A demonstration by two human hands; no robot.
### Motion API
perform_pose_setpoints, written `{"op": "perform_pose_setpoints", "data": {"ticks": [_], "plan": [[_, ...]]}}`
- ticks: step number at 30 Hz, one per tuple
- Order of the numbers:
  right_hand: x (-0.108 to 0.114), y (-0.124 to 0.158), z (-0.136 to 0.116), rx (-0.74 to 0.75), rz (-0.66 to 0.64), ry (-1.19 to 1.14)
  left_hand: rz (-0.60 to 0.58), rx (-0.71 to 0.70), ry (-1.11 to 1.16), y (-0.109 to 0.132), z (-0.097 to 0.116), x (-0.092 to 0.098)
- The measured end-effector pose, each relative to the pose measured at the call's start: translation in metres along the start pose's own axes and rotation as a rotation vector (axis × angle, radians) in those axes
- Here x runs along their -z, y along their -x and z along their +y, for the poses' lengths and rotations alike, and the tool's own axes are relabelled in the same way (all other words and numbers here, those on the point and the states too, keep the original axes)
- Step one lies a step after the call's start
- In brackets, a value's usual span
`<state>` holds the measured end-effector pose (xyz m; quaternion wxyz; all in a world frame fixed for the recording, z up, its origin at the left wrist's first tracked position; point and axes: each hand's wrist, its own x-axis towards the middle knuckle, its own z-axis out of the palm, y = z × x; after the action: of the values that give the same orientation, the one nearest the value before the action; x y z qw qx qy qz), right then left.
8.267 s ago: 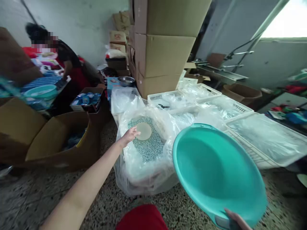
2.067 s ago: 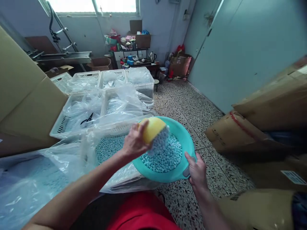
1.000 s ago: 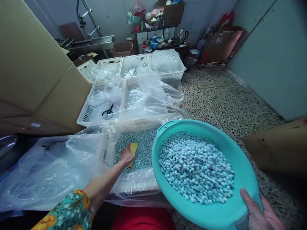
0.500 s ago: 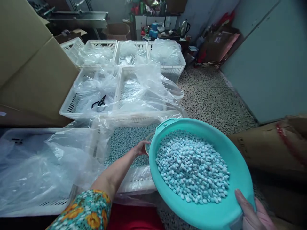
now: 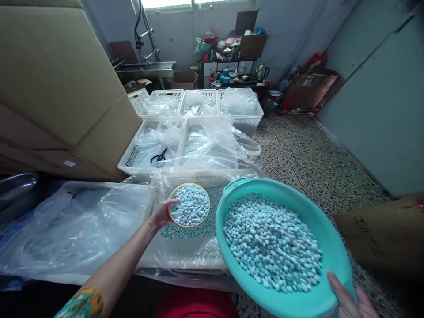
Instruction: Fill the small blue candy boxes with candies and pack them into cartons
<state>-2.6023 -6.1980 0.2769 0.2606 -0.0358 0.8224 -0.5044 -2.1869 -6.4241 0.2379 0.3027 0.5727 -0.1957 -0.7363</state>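
My left hand (image 5: 166, 211) grips the left rim of a small round bowl (image 5: 209, 207) with a yellowish edge. The bowl is full of small, rounded, pale blue and white pieces (image 5: 190, 204). Below it is a white plastic crate (image 5: 195, 245), lined with clear plastic and holding similar pieces in a duller blue-green (image 5: 190, 232). At the right, my right hand (image 5: 347, 296) is closed on the near right rim of a tilted turquoise basin (image 5: 331, 240), thumb inside. A large heap of the pale blue pieces (image 5: 271, 243) lies in the basin. The bowl and basin are apart.
Several white crates (image 5: 253, 120) with clear plastic bags stand ahead. Black scissors (image 5: 159, 156) lie on one bag. Another plastic-covered crate (image 5: 109, 185) is at the left, beneath a large cardboard box (image 5: 99, 119). Speckled floor (image 5: 298, 154) and a cardboard piece (image 5: 380, 229) show at the right.
My left hand has moved left with the bowl, out from behind the basin's edge, so its full load shows. The basin stays in my right hand. The view has tilted up.
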Motion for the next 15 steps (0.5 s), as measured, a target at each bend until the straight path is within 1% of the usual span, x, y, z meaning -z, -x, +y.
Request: {"op": "perform_pose_setpoints", "data": {"ticks": [3,5,7,9,10,12,14,15], "plan": [[-0.004,0.01,-0.01,-0.035,-0.067,-0.106,0.064,-0.143,-0.057,0.051,0.035,-0.011],[-0.006,0.01,-0.011,-0.053,-0.099,-0.171,0.082,-0.249,-0.117,0.082,0.061,-0.029],[-0.007,0.005,-0.008,-0.055,-0.122,-0.222,0.078,-0.329,-0.198,0.106,0.082,-0.056],[-0.007,0.0,-0.004,-0.031,-0.139,-0.266,0.019,-0.422,-0.331,0.124,0.093,-0.092],[-0.007,-0.002,-0.001,-0.01,-0.149,-0.284,-0.021,-0.489,-0.42,0.13,0.093,-0.113],[-0.008,-0.005,0.003,0.031,-0.173,-0.321,-0.096,-0.675,-0.637,0.137,0.082,-0.154],[-0.008,-0.006,0.005,0.045,-0.185,-0.36,-0.111,-0.926,-0.909,0.138,0.056,-0.19],[-0.009,-0.006,0.005,0.045,-0.191,-0.373,-0.089,-1.071,-1.057,0.136,0.04,-0.204]]}}
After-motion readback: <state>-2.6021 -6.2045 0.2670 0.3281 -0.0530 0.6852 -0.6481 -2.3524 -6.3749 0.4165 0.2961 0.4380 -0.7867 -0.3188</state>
